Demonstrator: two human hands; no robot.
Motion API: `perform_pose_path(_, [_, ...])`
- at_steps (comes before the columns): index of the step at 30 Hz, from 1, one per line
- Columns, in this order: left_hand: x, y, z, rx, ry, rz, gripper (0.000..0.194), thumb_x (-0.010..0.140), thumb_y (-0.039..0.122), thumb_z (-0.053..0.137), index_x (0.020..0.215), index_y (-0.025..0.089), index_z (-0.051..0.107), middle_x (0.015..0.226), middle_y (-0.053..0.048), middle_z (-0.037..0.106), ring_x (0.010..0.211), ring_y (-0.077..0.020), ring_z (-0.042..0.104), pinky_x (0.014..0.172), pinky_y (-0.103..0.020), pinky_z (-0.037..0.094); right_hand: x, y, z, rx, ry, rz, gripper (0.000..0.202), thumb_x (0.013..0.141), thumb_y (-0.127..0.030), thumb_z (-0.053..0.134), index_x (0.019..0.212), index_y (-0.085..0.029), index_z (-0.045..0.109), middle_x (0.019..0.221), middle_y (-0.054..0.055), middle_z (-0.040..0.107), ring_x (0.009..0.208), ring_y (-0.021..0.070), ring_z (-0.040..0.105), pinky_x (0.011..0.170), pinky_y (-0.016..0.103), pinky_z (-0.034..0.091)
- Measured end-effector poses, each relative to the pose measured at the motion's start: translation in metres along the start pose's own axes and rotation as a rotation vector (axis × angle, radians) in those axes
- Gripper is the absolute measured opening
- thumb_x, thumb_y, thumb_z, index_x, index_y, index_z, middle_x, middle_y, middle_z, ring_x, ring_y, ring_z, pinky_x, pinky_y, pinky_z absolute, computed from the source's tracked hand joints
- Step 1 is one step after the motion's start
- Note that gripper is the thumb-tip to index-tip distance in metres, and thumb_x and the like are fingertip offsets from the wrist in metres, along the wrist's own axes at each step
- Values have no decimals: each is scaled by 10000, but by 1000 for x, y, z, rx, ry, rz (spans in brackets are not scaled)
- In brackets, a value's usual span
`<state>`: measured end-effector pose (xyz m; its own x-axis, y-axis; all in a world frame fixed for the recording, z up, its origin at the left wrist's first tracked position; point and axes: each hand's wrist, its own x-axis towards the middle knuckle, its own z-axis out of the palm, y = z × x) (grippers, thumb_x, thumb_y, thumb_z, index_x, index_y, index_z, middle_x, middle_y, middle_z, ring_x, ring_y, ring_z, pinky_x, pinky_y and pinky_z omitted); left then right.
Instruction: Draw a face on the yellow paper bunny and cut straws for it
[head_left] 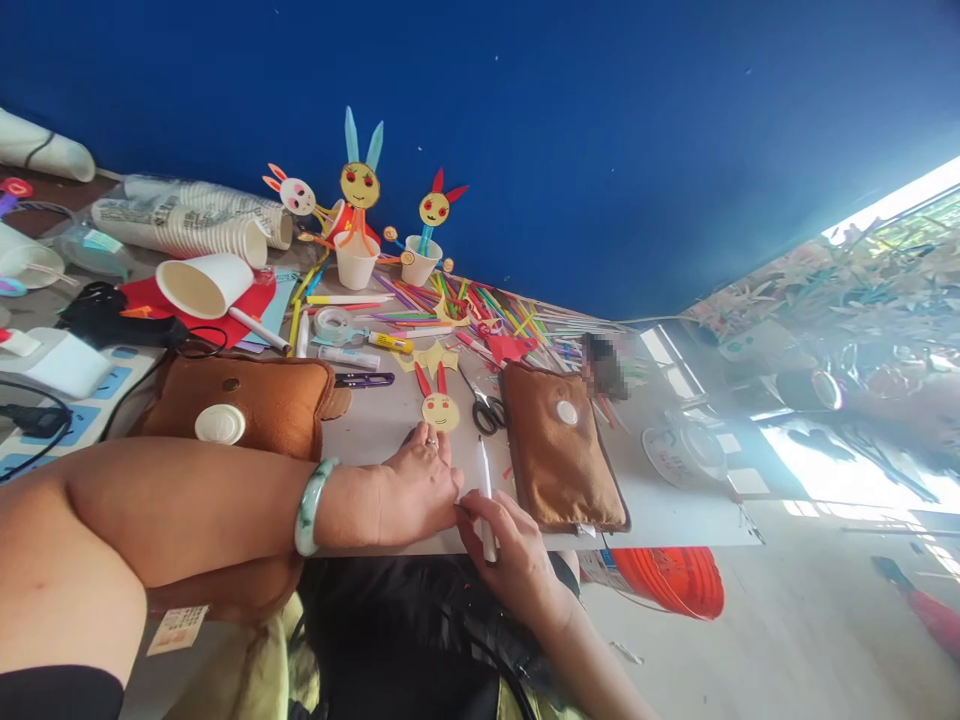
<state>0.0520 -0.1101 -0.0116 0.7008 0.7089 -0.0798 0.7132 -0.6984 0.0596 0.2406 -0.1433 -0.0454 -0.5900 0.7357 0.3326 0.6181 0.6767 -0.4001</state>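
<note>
A small yellow paper rabbit face [440, 411] with red ears and red eyes lies near the table's front. My left hand [424, 480], wearing a ring and a jade bangle [307, 508], has its fingertips on the lower edge of this face. My right hand [514, 550] is closed around a white marker [486, 490], whose dark tip points away from me, right of the face. Both hands are side by side at the table's front edge. Black-handled scissors [489, 412] lie just beyond the marker.
Brown pouches [574, 465] flank the hands. Behind stand rabbit figures in paper cups [357, 262], with coloured sticks, pens, tape [331, 324] and stacked cups [180, 228] around. A red bucket [675, 580] is below the table at right.
</note>
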Motion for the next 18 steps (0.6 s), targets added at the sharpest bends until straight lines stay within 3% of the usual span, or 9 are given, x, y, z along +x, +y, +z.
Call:
perform_pose_path(5, [0,2,-3,-14,-16,-31,329,908,310,478,1051,99,686,1202,-258,635,1211,-364,557,996,-524,375,6,0,-5,-6,21,46,190,884,-131,563,1049,-225,559,828,33,663,709,165,643,664,287,532])
perform_pose_path(11, [0,1,-6,59,-37,4,331,912,259,455,1068,84,688,1100,-237,672,1169,-374,570,962,-529,391,8,0,-9,47,30,58,218,879,-113,565,1066,-222,537,907,50,683,769,173,656,708,303,551])
perform_pose_path(15, [1,2,-6,112,-73,25,312,893,183,456,1059,95,705,1118,-233,673,1192,-386,555,966,-538,382,11,-1,-13,85,-25,45,200,892,-127,559,1069,-220,547,893,54,680,767,169,656,695,299,550])
perform_pose_path(18, [2,4,3,137,-33,20,282,856,163,509,1015,88,729,1103,-243,678,1190,-406,549,957,-552,381,19,2,-26,149,-98,27,193,880,-196,621,1063,-226,569,879,48,683,778,177,660,699,305,543])
